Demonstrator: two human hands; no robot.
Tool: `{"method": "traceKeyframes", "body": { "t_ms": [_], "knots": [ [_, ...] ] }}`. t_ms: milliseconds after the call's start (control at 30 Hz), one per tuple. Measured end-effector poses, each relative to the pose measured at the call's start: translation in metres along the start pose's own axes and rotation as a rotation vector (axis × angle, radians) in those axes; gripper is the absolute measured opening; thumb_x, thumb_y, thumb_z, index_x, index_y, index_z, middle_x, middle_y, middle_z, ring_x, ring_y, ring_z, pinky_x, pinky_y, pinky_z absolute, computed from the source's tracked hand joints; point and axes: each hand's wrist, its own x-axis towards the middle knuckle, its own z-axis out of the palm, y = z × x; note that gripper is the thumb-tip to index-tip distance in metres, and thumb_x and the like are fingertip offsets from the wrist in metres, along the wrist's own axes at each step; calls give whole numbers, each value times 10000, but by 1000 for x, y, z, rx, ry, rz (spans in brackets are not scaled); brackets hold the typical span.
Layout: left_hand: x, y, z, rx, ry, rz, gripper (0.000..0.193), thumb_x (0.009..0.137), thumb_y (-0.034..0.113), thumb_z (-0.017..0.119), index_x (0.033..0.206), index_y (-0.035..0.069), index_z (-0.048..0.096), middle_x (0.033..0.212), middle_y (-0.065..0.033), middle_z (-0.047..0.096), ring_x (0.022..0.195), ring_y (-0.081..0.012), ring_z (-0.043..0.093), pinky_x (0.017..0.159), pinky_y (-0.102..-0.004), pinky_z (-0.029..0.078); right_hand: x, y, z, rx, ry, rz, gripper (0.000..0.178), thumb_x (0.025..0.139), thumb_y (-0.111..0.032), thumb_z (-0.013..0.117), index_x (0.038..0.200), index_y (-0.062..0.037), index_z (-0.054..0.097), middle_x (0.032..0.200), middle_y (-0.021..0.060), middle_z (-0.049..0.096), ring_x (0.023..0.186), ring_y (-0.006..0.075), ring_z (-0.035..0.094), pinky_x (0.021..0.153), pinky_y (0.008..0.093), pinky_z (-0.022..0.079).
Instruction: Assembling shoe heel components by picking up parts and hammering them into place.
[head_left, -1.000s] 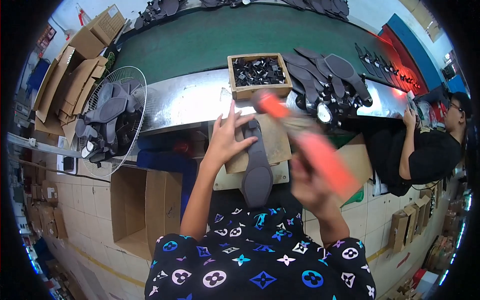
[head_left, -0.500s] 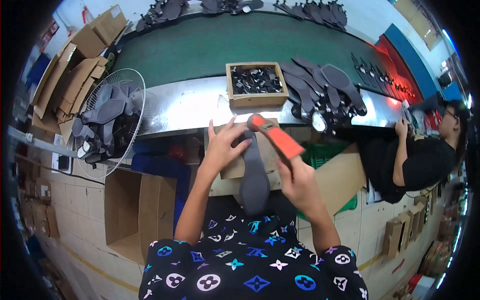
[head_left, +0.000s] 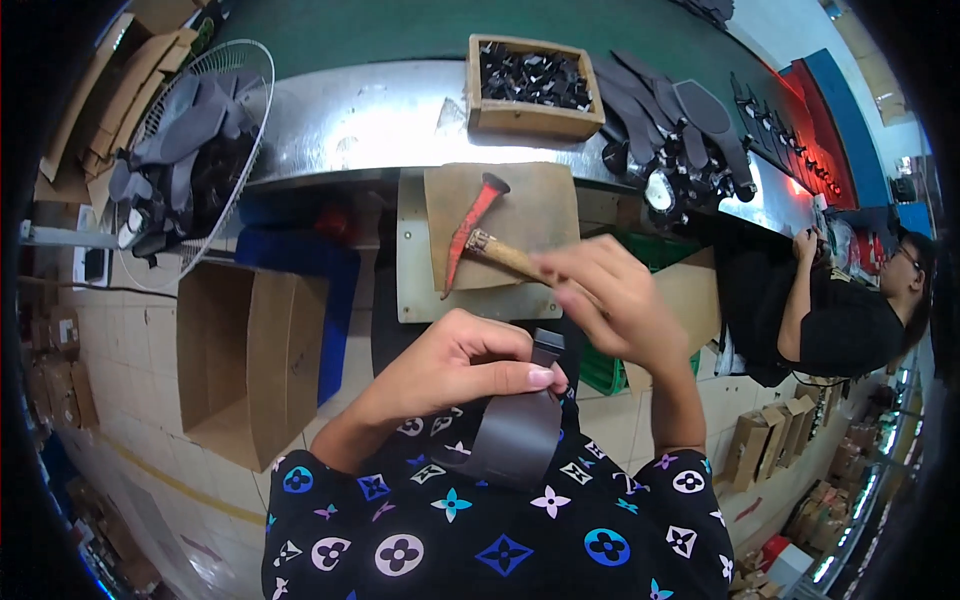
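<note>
Head view: the left hand (head_left: 450, 365) is closed on the dark grey sole (head_left: 520, 435), pinching it between thumb and curled fingers in front of the patterned clothing (head_left: 500, 545). The sole's long axis runs roughly away from the body: its broad part curves down toward the wearer, while its narrow end, with a black end piece (head_left: 549, 342), juts just past the thumb tip toward the tan sheet (head_left: 545, 200). The right hand (head_left: 625, 305), motion-blurred, is up and to the right of that end, near but apart. Its fingers are about the handle end of the hammer (head_left: 490, 246); I cannot tell whether they grip it. The hammer's red head is on the sheet, left of its handle, which slants toward the right hand. Half a second ago, the sole lay over the sheet under the left hand, with the hammer held above its far end; now the sole is off the sheet, nearer the body, and the hammer has taken its place there.
</note>
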Motion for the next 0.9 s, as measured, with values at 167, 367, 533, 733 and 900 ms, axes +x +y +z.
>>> {"method": "traceKeyframes", "body": {
  "t_ms": [167, 367, 533, 733, 900],
  "knots": [
    [-3, -8, -5, 42, -221, 71, 227, 939, 153, 697, 1068, -28, 741, 860, -56, 728, 834, -70, 627, 755, -237, 477, 3, -17, -18, 651, -217, -175, 308, 914, -188, 698, 1041, 92, 673, 988, 207, 691, 862, 323, 686, 772, 403, 554],
    [-7, -16, 7, -61, -307, 171, 273, 986, 209, 638, 1094, -32, 706, 938, -70, 713, 871, -103, 624, 807, -254, 469, 5, -18, -7, 850, -267, -133, 473, 924, -451, 678, 1017, 12, 680, 1110, 151, 596, 1014, 302, 600, 895, 404, 493],
    [-12, -11, 19, -149, -257, 101, 390, 1060, 306, 500, 1204, -42, 600, 1131, -123, 633, 1100, -178, 573, 939, -294, 436, -7, -52, 24, 1153, -13, 176, 587, 923, -621, 583, 935, -37, 634, 1074, 144, 611, 995, 310, 590, 923, 430, 466],
    [-19, -11, 18, -62, -255, 18, 406, 1062, 324, 487, 1174, -53, 586, 1113, -127, 610, 1082, -193, 567, 949, -308, 445, -9, -56, 47, 1305, 187, 154, 531, 976, -569, 532, 848, -60, 613, 883, 89, 624, 903, 250, 586, 825, 389, 449],
    [-19, -7, 21, -221, -213, -115, 366, 1053, 299, 494, 1120, -49, 587, 1113, -144, 598, 1076, -196, 560, 934, -312, 446, -26, -50, 62, 1289, 289, 143, 430, 996, -411, 574, 1057, 8, 651, 1007, 155, 691, 1078, 321, 631, 972, 440, 433]
  ]
}}
